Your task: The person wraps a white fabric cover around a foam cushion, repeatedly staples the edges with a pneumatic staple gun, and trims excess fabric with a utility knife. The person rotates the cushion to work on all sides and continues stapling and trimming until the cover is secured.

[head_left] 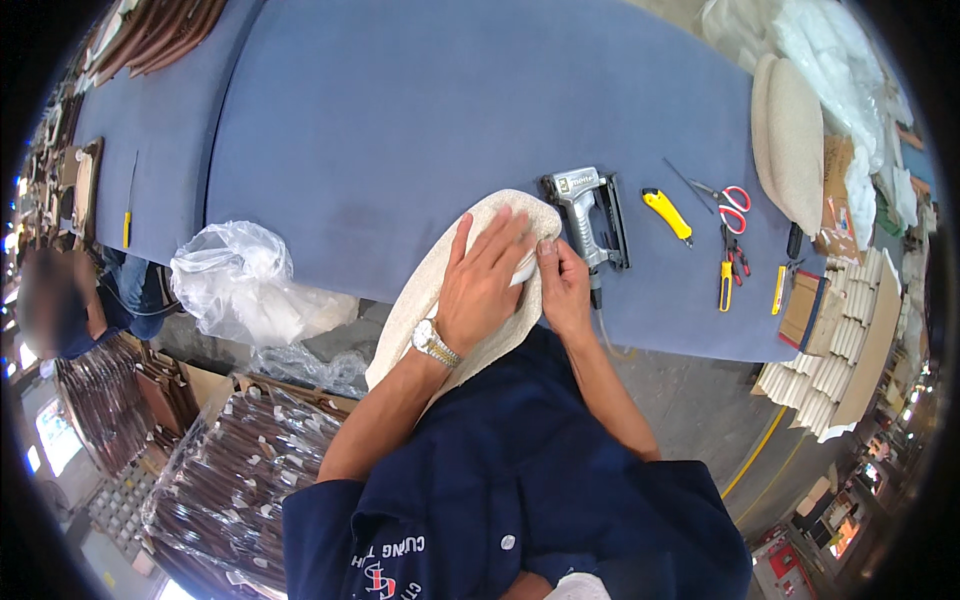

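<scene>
A beige fabric-covered seat pad point(420, 300) rests at the near edge of the blue-topped table point(450, 120), tilted against my body. My left hand point(485, 285) lies flat on it with fingers spread, and a watch point(434, 343) is on that wrist. The thumb and fingers of my right hand point(566, 288) pinch the pad's fabric edge on its right side. Beneath my left palm shows a strip of white material, partly hidden. Just right of the pad, a silver staple gun point(588, 215) with a hose lies on the table.
Right of the staple gun lie a yellow utility knife point(665, 215), red-handled scissors point(736, 208) and a yellow screwdriver point(726, 285). Another beige pad point(785, 140) sits at the right edge. Clear plastic bags point(240, 280) are at left. A person point(85, 300) is at far left.
</scene>
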`<state>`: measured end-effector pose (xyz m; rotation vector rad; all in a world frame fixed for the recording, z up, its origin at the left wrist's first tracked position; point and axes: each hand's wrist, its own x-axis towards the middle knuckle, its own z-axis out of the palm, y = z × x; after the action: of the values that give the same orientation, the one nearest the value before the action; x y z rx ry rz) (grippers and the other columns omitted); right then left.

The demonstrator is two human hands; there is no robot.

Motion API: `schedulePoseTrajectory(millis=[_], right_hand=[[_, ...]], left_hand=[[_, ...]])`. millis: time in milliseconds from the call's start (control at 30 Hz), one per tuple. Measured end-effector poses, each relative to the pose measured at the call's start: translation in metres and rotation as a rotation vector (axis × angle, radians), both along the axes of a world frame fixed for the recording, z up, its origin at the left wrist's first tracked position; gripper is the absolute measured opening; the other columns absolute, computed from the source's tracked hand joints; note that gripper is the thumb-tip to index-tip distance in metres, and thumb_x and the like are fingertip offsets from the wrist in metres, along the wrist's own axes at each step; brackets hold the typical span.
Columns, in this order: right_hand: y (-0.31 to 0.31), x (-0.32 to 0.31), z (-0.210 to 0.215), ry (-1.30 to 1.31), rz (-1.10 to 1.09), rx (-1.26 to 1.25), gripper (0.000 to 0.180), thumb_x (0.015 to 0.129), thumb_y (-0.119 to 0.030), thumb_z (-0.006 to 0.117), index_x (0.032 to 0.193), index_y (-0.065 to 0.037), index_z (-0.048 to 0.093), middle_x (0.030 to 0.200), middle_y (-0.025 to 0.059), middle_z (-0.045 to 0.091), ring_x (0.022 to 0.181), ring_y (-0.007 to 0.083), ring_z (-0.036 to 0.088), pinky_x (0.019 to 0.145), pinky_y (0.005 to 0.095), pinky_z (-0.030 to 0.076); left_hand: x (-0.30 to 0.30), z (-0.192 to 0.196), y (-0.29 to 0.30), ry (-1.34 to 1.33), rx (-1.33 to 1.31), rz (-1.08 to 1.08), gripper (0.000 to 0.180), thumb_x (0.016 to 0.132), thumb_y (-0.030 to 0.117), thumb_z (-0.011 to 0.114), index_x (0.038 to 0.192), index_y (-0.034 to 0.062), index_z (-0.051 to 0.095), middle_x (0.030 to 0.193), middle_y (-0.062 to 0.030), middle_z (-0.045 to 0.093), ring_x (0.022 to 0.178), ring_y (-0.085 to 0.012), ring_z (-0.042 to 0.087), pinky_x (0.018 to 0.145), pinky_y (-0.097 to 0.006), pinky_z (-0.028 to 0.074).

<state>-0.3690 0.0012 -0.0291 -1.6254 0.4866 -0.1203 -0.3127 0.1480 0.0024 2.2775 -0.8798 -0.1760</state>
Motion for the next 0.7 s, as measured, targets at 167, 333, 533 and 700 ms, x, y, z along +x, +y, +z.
schedulePoseTrajectory(millis=[167, 333, 533, 700], right_hand=[[0.003, 0.003, -0.020, -0.046, -0.016, 0.099, 0.034, 0.110, -0.024, 0.056, 0.085, -0.002, 0.056, 0.071, -0.0016, 0.049, 0.071, 0.0075, 0.040, 0.061, 0.0297, 0.037], [0.012, 0.014, -0.020, -0.113, -0.051, 0.164, 0.035, 0.109, -0.024, 0.058, 0.082, -0.002, 0.052, 0.070, -0.0026, 0.043, 0.068, 0.0068, 0.037, 0.058, 0.0303, 0.034], [0.004, 0.015, -0.014, -0.073, 0.023, 0.160, 0.033, 0.109, -0.023, 0.056, 0.084, -0.002, 0.056, 0.071, -0.0020, 0.047, 0.070, 0.0067, 0.042, 0.061, 0.0289, 0.038], [-0.039, 0.012, -0.032, -0.050, -0.105, -0.039, 0.029, 0.107, -0.028, 0.060, 0.096, -0.002, 0.066, 0.084, 0.0048, 0.064, 0.081, 0.0147, 0.061, 0.079, 0.0312, 0.050]], left_hand=[[0.022, 0.013, -0.005, 0.163, 0.063, -0.092, 0.092, 0.078, -0.001, 0.068, 0.162, 0.0101, 0.033, 0.165, -0.0162, 0.040, 0.153, -0.0322, 0.036, 0.126, -0.054, 0.023], [0.030, 0.000, 0.002, 0.173, 0.049, -0.150, 0.085, 0.078, 0.000, 0.067, 0.158, 0.0056, 0.039, 0.162, -0.0160, 0.044, 0.148, -0.0289, 0.043, 0.126, -0.049, 0.029], [0.028, -0.005, 0.007, 0.049, 0.007, -0.110, 0.073, 0.081, -0.002, 0.065, 0.152, 0.0018, 0.048, 0.147, -0.0179, 0.060, 0.133, -0.0307, 0.060, 0.124, -0.050, 0.031], [0.022, -0.004, 0.009, 0.012, -0.016, -0.068, 0.069, 0.079, -0.003, 0.067, 0.147, 0.0029, 0.054, 0.142, -0.0169, 0.065, 0.132, -0.0290, 0.062, 0.124, -0.050, 0.031]])
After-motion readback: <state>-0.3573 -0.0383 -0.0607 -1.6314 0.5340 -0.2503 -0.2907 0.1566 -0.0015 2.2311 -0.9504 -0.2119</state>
